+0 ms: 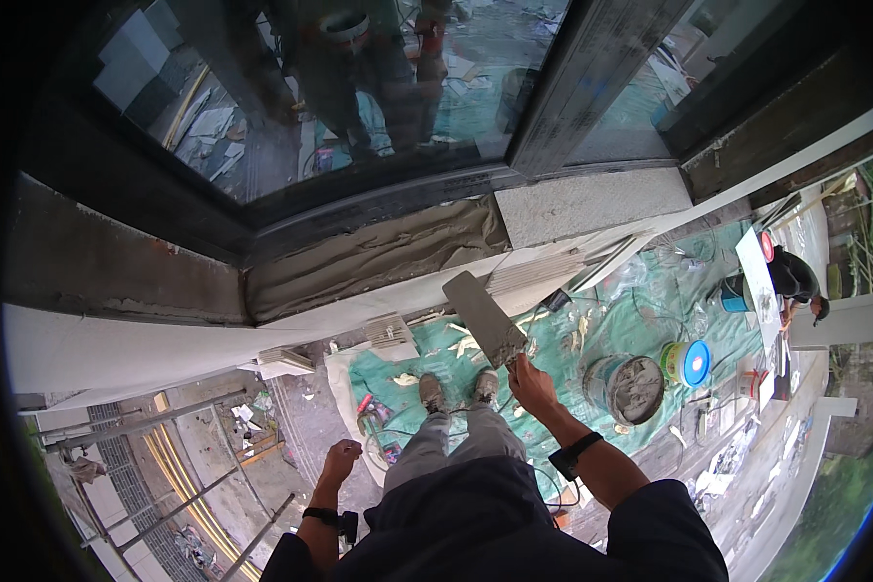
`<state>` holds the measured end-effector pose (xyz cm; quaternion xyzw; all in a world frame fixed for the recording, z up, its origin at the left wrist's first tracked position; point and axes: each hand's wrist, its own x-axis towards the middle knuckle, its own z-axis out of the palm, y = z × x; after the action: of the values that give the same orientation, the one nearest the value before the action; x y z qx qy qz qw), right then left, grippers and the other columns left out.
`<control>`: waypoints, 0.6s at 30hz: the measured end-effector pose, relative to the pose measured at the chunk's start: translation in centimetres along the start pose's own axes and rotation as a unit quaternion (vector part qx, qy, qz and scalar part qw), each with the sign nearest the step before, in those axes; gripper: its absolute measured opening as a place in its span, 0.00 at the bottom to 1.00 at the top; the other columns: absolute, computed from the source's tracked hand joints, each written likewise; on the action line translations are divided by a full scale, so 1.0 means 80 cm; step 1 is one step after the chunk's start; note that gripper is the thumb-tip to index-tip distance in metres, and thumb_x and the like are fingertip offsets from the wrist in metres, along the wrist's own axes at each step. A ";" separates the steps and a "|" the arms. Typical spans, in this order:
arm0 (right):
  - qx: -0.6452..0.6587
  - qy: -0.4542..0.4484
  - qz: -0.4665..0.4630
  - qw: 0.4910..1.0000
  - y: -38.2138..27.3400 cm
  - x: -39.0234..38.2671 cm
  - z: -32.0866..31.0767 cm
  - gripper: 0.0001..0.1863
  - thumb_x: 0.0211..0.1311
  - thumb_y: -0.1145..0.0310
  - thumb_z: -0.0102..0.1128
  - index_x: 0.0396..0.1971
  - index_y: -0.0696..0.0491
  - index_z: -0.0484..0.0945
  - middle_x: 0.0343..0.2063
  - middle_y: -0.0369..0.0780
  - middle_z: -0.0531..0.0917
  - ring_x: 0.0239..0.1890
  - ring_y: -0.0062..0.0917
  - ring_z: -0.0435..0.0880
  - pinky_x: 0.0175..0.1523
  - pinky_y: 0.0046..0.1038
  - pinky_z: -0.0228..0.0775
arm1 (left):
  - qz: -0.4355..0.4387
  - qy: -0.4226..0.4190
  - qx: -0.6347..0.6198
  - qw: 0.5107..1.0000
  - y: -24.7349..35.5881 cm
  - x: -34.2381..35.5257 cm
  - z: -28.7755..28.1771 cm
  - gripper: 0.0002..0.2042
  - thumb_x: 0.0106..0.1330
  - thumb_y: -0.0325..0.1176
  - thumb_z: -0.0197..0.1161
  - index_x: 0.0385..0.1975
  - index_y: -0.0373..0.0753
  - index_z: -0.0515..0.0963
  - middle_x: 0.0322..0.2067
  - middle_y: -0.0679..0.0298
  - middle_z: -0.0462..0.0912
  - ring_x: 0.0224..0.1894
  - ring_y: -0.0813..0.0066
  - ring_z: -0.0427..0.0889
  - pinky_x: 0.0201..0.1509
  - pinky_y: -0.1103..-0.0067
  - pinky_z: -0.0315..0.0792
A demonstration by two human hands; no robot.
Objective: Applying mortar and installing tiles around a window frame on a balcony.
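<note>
My right hand (533,388) grips the handle of a plastering trowel (485,312). Its long rectangular blade is smeared with grey mortar and tilts up toward the window sill. On the sill's left stretch lies a ridged bed of wet mortar (378,254). A pale stone slab (592,206) covers the stretch to the right, its end meeting the mortar. The trowel's tip is just below the sill, apart from the mortar. Low on the left, my left hand (341,460) hangs with curled fingers, nothing visible in it.
A bucket of mortar (635,388) and a blue-lidded bucket (694,363) stand right of my feet on a green sheet (669,291). Stacked tiles (390,335) lean by the wall. Scaffold poles (179,417) are at left. Another person (793,276) bends over a white board at far right.
</note>
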<state>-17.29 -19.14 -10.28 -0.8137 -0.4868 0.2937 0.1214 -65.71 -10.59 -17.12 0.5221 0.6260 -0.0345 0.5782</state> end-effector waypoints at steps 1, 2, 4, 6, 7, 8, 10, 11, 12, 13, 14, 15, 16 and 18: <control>0.018 -0.020 0.000 1.000 -0.002 -0.016 -0.013 0.16 0.62 0.66 0.54 0.43 0.56 0.59 0.28 0.55 0.80 0.30 0.55 0.80 0.35 0.52 0.71 | 0.015 0.000 -0.003 1.000 0.010 0.010 0.001 0.16 0.64 0.39 0.59 0.40 0.29 0.80 0.30 0.58 0.84 0.34 0.73 0.82 0.41 0.77 0.74; 0.012 -0.017 -0.002 1.000 -0.003 -0.030 -0.027 0.16 0.62 0.66 0.54 0.43 0.56 0.59 0.28 0.55 0.80 0.30 0.55 0.80 0.35 0.52 0.71 | 0.026 -0.006 -0.011 1.000 0.020 0.017 0.002 0.16 0.64 0.39 0.59 0.40 0.30 0.80 0.30 0.58 0.84 0.34 0.73 0.81 0.41 0.77 0.74; 0.026 -0.017 0.004 1.000 -0.013 -0.050 -0.060 0.19 0.61 0.64 0.55 0.45 0.56 0.59 0.27 0.55 0.81 0.31 0.55 0.80 0.36 0.52 0.70 | 0.038 -0.011 -0.016 0.999 0.038 0.028 0.005 0.16 0.64 0.39 0.59 0.41 0.30 0.80 0.31 0.58 0.84 0.34 0.73 0.81 0.41 0.76 0.74; 0.016 -0.012 -0.002 1.000 -0.031 -0.048 -0.096 0.21 0.60 0.64 0.56 0.47 0.56 0.59 0.27 0.55 0.81 0.31 0.55 0.80 0.36 0.52 0.70 | 0.046 -0.020 -0.015 0.999 0.042 0.031 0.008 0.17 0.63 0.40 0.59 0.43 0.32 0.79 0.31 0.58 0.84 0.34 0.73 0.81 0.41 0.76 0.73; 0.014 -0.008 -0.004 1.000 -0.037 -0.043 -0.111 0.23 0.59 0.64 0.57 0.48 0.57 0.59 0.27 0.56 0.81 0.31 0.56 0.80 0.37 0.52 0.69 | 0.051 -0.021 -0.018 0.998 0.040 0.033 0.010 0.17 0.63 0.40 0.59 0.43 0.32 0.79 0.31 0.58 0.84 0.34 0.73 0.81 0.41 0.76 0.73; 0.012 -0.013 -0.012 1.000 -0.035 -0.033 -0.115 0.25 0.59 0.64 0.57 0.50 0.57 0.58 0.27 0.56 0.81 0.32 0.55 0.80 0.37 0.52 0.70 | 0.048 -0.019 -0.006 0.999 0.036 0.033 0.012 0.17 0.63 0.40 0.60 0.43 0.32 0.79 0.31 0.59 0.84 0.34 0.73 0.81 0.40 0.76 0.73; 0.001 -0.002 -0.002 1.000 -0.046 -0.026 -0.113 0.25 0.59 0.64 0.57 0.51 0.57 0.58 0.27 0.56 0.81 0.32 0.55 0.80 0.38 0.52 0.70 | 0.038 -0.009 -0.035 0.999 0.019 0.033 0.017 0.17 0.64 0.41 0.60 0.42 0.31 0.80 0.30 0.59 0.84 0.33 0.74 0.80 0.39 0.77 0.73; -0.007 0.005 0.009 1.000 -0.053 -0.020 -0.111 0.25 0.59 0.63 0.57 0.51 0.57 0.58 0.27 0.56 0.81 0.32 0.55 0.81 0.38 0.52 0.70 | 0.041 -0.008 -0.035 0.998 0.006 0.033 0.014 0.17 0.64 0.41 0.60 0.42 0.31 0.80 0.30 0.59 0.84 0.33 0.74 0.80 0.39 0.77 0.73; -0.011 -0.007 0.016 1.000 -0.051 -0.018 -0.108 0.25 0.58 0.63 0.56 0.51 0.57 0.59 0.28 0.56 0.82 0.33 0.55 0.81 0.38 0.52 0.70 | 0.033 -0.010 -0.039 0.999 0.000 0.031 0.014 0.17 0.64 0.41 0.60 0.41 0.30 0.80 0.29 0.59 0.84 0.32 0.74 0.80 0.38 0.77 0.72; -0.010 -0.007 0.015 1.000 -0.057 -0.018 -0.108 0.25 0.58 0.63 0.56 0.51 0.57 0.59 0.28 0.56 0.82 0.33 0.55 0.81 0.38 0.52 0.70 | 0.022 -0.008 -0.044 0.999 -0.012 0.028 0.011 0.17 0.64 0.41 0.60 0.40 0.30 0.80 0.29 0.59 0.84 0.31 0.75 0.80 0.37 0.78 0.72; -0.005 -0.024 -0.009 1.000 -0.063 -0.020 -0.108 0.25 0.58 0.63 0.57 0.50 0.57 0.59 0.28 0.56 0.82 0.33 0.55 0.81 0.38 0.52 0.70 | 0.015 -0.001 -0.055 0.998 -0.024 0.024 0.009 0.17 0.64 0.40 0.60 0.39 0.29 0.80 0.28 0.60 0.83 0.31 0.75 0.80 0.37 0.77 0.73; 0.000 -0.043 -0.034 0.998 -0.072 -0.022 -0.108 0.25 0.58 0.63 0.57 0.50 0.57 0.60 0.28 0.56 0.82 0.34 0.55 0.81 0.39 0.52 0.70 | 0.013 0.001 -0.056 0.998 -0.044 0.020 0.006 0.17 0.64 0.40 0.60 0.39 0.29 0.80 0.28 0.60 0.83 0.31 0.75 0.80 0.37 0.77 0.73; 0.011 -0.061 -0.058 0.996 -0.080 -0.020 -0.112 0.24 0.57 0.62 0.57 0.48 0.57 0.63 0.29 0.56 0.82 0.34 0.55 0.81 0.40 0.51 0.71 | -0.008 0.004 -0.080 0.997 -0.064 0.017 0.002 0.17 0.64 0.40 0.60 0.38 0.29 0.80 0.28 0.60 0.83 0.30 0.75 0.80 0.36 0.77 0.73; 0.007 -0.087 -0.091 0.992 -0.098 -0.010 -0.120 0.25 0.57 0.61 0.59 0.49 0.57 0.63 0.29 0.56 0.82 0.35 0.54 0.81 0.40 0.49 0.71 | -0.055 0.017 -0.090 0.994 -0.101 0.009 -0.004 0.15 0.64 0.39 0.61 0.36 0.29 0.80 0.28 0.59 0.84 0.29 0.73 0.81 0.36 0.77 0.74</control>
<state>-17.47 -15.12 1.48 -0.7361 -0.5656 0.3549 0.1105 -71.40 -13.58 -22.13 0.4330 0.6640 -0.0009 0.6096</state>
